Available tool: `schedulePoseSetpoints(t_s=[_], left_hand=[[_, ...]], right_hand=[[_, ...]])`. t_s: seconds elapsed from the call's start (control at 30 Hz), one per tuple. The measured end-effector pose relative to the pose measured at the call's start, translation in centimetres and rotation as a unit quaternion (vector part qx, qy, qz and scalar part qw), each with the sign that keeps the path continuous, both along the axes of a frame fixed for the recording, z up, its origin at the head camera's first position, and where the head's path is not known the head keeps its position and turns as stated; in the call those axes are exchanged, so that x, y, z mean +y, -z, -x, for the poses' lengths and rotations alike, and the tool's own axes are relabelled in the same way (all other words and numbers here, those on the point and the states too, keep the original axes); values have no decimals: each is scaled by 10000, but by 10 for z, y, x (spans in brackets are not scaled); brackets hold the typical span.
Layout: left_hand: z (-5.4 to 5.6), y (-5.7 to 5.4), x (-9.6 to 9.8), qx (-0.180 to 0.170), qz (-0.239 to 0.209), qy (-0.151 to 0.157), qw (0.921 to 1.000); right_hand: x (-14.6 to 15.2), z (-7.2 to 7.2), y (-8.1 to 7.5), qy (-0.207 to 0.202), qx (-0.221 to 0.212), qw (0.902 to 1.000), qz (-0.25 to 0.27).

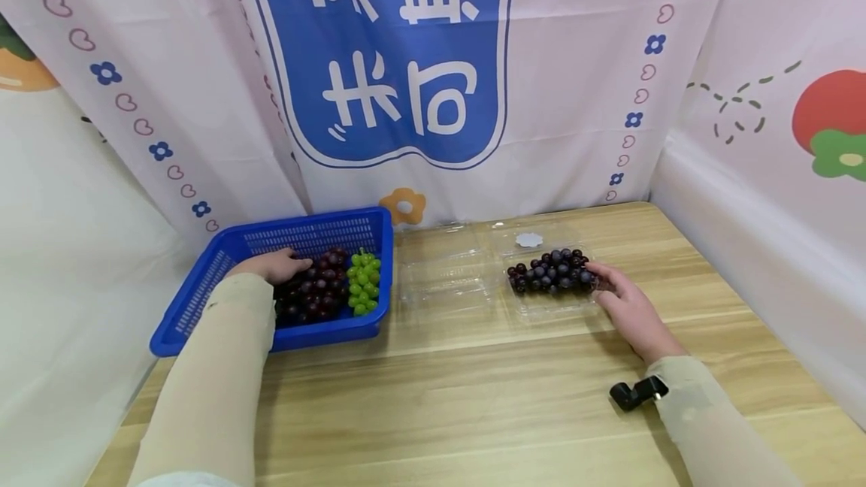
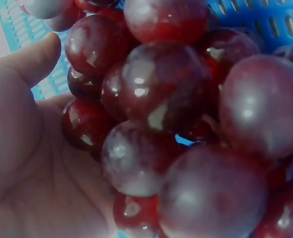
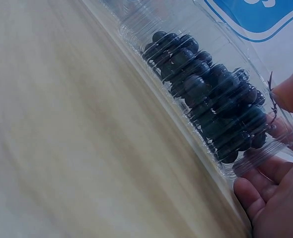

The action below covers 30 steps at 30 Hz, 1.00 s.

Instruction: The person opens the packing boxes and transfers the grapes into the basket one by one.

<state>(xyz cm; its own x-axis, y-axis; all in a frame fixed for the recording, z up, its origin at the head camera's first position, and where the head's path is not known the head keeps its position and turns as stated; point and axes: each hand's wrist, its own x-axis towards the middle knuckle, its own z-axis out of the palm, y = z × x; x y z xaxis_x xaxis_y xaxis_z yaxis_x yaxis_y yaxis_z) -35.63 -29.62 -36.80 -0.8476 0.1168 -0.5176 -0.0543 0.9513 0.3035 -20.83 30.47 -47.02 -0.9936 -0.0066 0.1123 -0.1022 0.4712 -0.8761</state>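
Inside the blue basket point(image 1: 338, 333), my left hand point(image 1: 274, 267) is at a bunch of dark red grapes point(image 1: 321, 288). In the left wrist view its palm faces the red grapes point(image 2: 166, 84) with the thumb standing apart, while the other fingers are mostly hidden behind them. A bunch of black grapes point(image 1: 551, 271) lies in a clear plastic box point(image 1: 551, 312). My right hand point(image 1: 629, 310) holds that box's right end. In the right wrist view the thumb is by the grape stem point(image 3: 274, 101) and the fingers are around the end wall.
Green grapes point(image 1: 364, 282) lie in the basket's right side. Between basket and black grapes sits another clear plastic box point(image 1: 446, 299), its lid raised. A white label point(image 1: 529, 240) shows on the black grapes' box lid. A printed cloth point(image 1: 575, 96) hangs behind the wooden table point(image 1: 440, 412).
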Motion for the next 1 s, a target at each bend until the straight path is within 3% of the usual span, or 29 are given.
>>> schedulePoseSetpoints(t_s=[0.17,0.33,0.5,0.67,0.83,1.0], left_hand=[[-2,-2,-4,-307,140,-178,9993],[-1,0,-5,-603,301,47,9977],[1,2,-4,-551,397,239,9974],[-1,-2,-3,-516,358,165,9979],[-5,-13,4,-205,545,-13,9983],[-6,-34,22,493,800,55,9956]], right_hand=[[-1,0,1,30,-71,10000,-39],[-1,0,1,55,-100,9999,-68],[1,0,1,49,-118,9999,-64],[0,1,1,-32,-56,10000,24],[-1,1,2,-61,-21,9999,137],[1,0,1,29,-90,9999,104]])
